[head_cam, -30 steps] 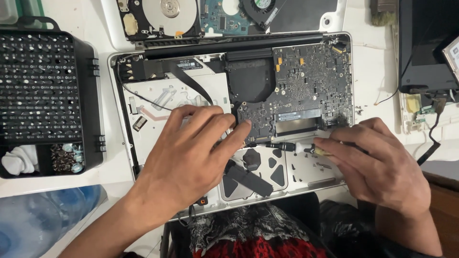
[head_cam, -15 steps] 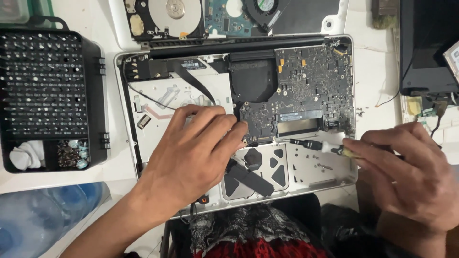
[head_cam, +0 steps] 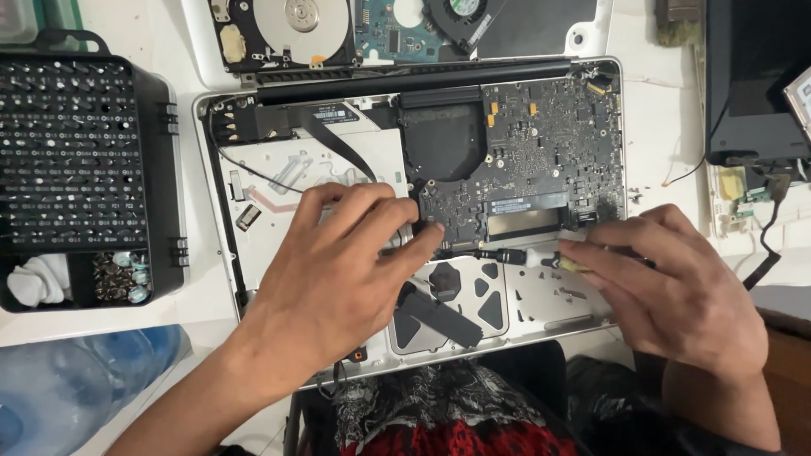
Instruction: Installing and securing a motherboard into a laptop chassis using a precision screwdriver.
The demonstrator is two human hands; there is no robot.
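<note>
While my left hand (head_cam: 338, 270) lay flat, fingers spread, on the opened laptop (head_cam: 405, 219), its dark motherboard (head_cam: 541, 160) bare, my right hand (head_cam: 667, 279) gripped a screwdriver (head_cam: 528, 256).

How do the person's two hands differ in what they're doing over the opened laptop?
The left hand lies flat and spread, fingertips pressing at the edge of the dark circuit board; it holds nothing. The right hand is curled, pinching a screwdriver that points left, roughly level, toward the left hand's fingertips. The left hand covers the middle of the opened laptop; the right sits at its lower right corner. Both are bare and over the laptop.
</note>
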